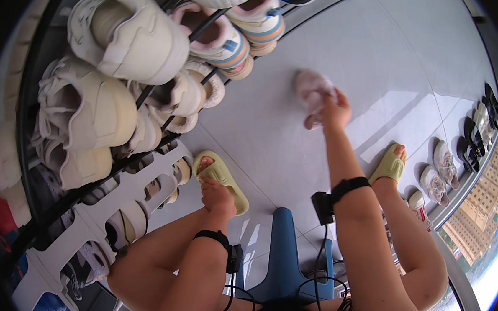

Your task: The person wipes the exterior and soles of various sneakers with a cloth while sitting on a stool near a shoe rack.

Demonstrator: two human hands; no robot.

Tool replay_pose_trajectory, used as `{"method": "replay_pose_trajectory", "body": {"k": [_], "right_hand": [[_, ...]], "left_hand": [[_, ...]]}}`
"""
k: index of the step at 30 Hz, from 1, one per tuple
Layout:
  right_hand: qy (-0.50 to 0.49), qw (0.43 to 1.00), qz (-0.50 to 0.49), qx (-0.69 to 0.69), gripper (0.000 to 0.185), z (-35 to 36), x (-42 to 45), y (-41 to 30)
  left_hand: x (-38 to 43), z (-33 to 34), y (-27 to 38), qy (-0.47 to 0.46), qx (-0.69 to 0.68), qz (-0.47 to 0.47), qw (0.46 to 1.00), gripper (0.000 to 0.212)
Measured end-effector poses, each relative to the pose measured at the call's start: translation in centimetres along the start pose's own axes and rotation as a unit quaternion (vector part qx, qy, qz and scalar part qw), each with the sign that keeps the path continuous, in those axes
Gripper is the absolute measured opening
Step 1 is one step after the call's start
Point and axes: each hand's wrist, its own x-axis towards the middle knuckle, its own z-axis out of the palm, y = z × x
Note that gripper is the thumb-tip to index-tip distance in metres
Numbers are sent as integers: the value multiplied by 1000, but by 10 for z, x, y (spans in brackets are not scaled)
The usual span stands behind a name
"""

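Note:
My right hand (336,110) reaches out over the grey floor, its fingers closed on a pale pink cloth (314,90). Motion blurs the cloth, and its exact shape is unclear. Low by my left leg hangs my left hand (218,196), fingers loosely bent, above a light green slide sandal (229,181) worn on my left foot. Nothing shows in that hand, but its palm side is hidden. To the left, a black metal shoe rack (144,96) carries cream sneakers (145,40) and white sneakers with pink lining (216,38).
A grey plastic shoe holder (122,184) stands below the rack. Along the window at right sit white sneakers (434,186) and black sandals (466,154). My right foot wears another green slide (387,165). Between my legs is a blue plastic stool (283,245); black cables (315,265) hang from the arm straps.

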Motion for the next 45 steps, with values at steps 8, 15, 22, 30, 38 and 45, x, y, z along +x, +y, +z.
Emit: {"method": "replay_pose_trajectory", "body": {"k": [8,15,22,30,38,45], "right_hand": [[-247,965,90,-5,32,42,-104,7],[-464,840,266,-92,41,125,-185,97],[-254,922,290,-31,39,162,-147,100],[-8,973,157,166,36,87,15,40],[25,985,-166,45,32,-22,-3,-61],[45,986,-160,-24,34,-87,-7,-45]], "left_hand": [[14,14,-8,12,-1,-16,1000,105],[9,8,-6,18,16,-15,1000,90],[6,7,-10,19,40,-30,999,111],[-3,-11,0,-9,25,17,999,100],[2,6,-11,-14,51,1,999,115],[-6,-4,-9,15,6,51,999,112]]}}
